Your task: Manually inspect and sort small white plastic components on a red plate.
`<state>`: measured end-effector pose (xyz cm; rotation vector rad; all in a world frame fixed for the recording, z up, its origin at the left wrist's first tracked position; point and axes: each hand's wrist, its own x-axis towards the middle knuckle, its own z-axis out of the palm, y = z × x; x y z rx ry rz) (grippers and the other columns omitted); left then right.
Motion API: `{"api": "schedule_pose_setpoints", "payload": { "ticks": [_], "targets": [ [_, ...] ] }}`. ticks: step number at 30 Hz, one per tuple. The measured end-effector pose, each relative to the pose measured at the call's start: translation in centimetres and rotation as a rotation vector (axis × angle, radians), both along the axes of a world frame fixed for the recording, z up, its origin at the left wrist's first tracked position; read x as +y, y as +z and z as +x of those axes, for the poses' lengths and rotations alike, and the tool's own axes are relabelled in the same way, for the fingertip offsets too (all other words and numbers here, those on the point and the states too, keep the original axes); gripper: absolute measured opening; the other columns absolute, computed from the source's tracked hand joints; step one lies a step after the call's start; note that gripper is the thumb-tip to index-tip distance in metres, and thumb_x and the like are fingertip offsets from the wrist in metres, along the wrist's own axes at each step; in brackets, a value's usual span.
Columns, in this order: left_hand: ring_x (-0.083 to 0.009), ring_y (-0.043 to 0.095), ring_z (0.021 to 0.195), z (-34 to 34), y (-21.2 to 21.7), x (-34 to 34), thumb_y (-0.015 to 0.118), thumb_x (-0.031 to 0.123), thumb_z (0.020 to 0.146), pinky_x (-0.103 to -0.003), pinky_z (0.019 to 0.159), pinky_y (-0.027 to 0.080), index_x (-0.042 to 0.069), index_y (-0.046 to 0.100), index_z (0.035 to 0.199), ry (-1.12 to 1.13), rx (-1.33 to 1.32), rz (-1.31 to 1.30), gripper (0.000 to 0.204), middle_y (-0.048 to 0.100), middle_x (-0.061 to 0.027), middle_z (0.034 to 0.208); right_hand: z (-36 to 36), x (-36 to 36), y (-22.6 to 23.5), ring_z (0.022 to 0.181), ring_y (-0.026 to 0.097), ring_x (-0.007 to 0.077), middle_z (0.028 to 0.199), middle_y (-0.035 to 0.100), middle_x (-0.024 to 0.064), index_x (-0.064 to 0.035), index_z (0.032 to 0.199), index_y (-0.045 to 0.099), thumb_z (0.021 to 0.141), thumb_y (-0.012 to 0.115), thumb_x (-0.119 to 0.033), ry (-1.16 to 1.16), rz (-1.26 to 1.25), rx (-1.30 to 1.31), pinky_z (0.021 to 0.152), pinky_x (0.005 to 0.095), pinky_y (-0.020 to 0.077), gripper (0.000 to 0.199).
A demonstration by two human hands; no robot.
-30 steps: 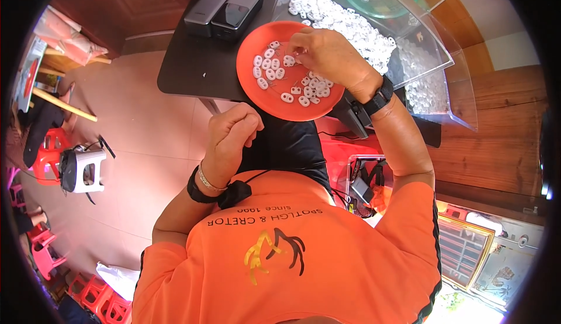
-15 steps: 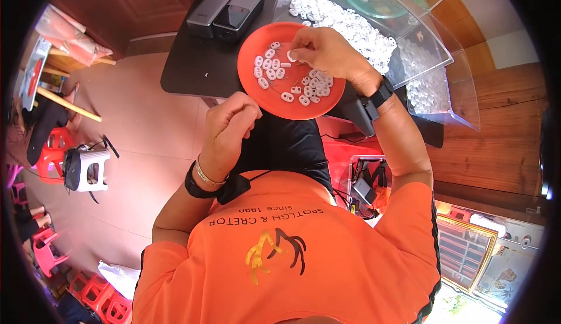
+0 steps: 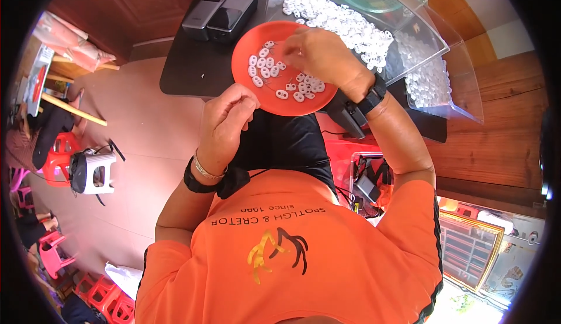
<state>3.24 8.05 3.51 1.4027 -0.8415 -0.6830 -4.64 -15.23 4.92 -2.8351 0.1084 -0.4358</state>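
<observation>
Over the orange plate goes the right hand, fingertips pinched down among the small white rings scattered across it; whether one is actually caught in that pinch cannot be told. The left hand sits just below the plate's near rim, fingers curled in tight, thumb pressed to the forefinger on something too small to make out. Beyond the plate stands a clear tray heaped with more white rings, and two dark boxes lie off the plate's far left edge.
</observation>
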Motion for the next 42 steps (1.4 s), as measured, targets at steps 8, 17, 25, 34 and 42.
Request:
{"api": "schedule_pose_setpoints", "payload": {
  "ticks": [8, 17, 25, 34, 42],
  "targets": [
    [-0.0051, 0.044, 0.054, 0.2, -1.6, 0.4, 0.051, 0.017, 0.090, -0.021, 0.050, 0.034, 0.001, 0.058, 0.081, -0.026, 0.071, -0.023, 0.019, 0.051, 0.0003, 0.063, 1.2, 1.4, -0.8, 0.081, 0.064, 0.0306, 0.082, 0.065, 0.0109, -0.0091, 0.086, 0.068, 0.078, 0.062, -0.018, -0.050, -0.196, 0.120, 0.071, 0.0419, 0.0504, 0.014],
    [-0.0049, 0.044, 0.054, 0.5, -2.2, 0.9, 0.051, 0.014, 0.089, -0.021, 0.049, 0.034, 0.001, 0.058, 0.082, -0.016, 0.146, -0.046, 0.016, 0.051, 0.0002, 0.063, 2.3, 0.0, -0.6, 0.077, 0.064, 0.0295, 0.081, 0.067, 0.0126, -0.0065, 0.087, 0.067, 0.072, 0.065, -0.017, -0.058, 0.060, 0.274, 0.069, 0.0374, 0.0503, 0.018],
    [-0.0054, 0.044, 0.056, 0.2, -1.4, -0.1, 0.052, 0.018, 0.092, -0.022, 0.050, 0.035, 0.001, 0.057, 0.088, -0.012, 0.072, -0.064, 0.019, 0.049, 0.0002, 0.062, -1.5, 3.2, 3.2, 0.071, 0.055, 0.0063, 0.076, 0.062, 0.0005, -0.0012, 0.085, 0.063, 0.083, 0.068, -0.008, 0.012, 0.960, 0.253, 0.064, 0.0218, 0.0442, 0.009],
    [-0.0063, 0.044, 0.058, -1.4, -0.5, -1.3, 0.047, 0.027, 0.095, -0.021, 0.051, 0.032, 0.005, 0.051, 0.084, -0.155, -0.055, 0.021, 0.025, 0.051, -0.0006, 0.068, -4.3, 6.0, 1.7, 0.073, 0.061, 0.0131, 0.077, 0.065, 0.0058, -0.0009, 0.088, 0.066, 0.079, 0.071, -0.009, 0.080, 0.986, 0.093, 0.064, 0.0283, 0.0482, 0.013],
    [-0.0052, 0.045, 0.050, -0.7, -2.4, -0.4, 0.051, 0.022, 0.093, -0.019, 0.046, 0.030, 0.004, 0.057, 0.082, -0.063, 0.257, -0.042, 0.023, 0.051, 0.0010, 0.061, -4.7, 3.0, 3.1, 0.067, 0.062, 0.0187, 0.080, 0.064, 0.0073, -0.0039, 0.089, 0.067, 0.080, 0.065, -0.003, -0.038, 0.250, -0.164, 0.060, 0.0301, 0.0477, 0.009]
  ]
}}
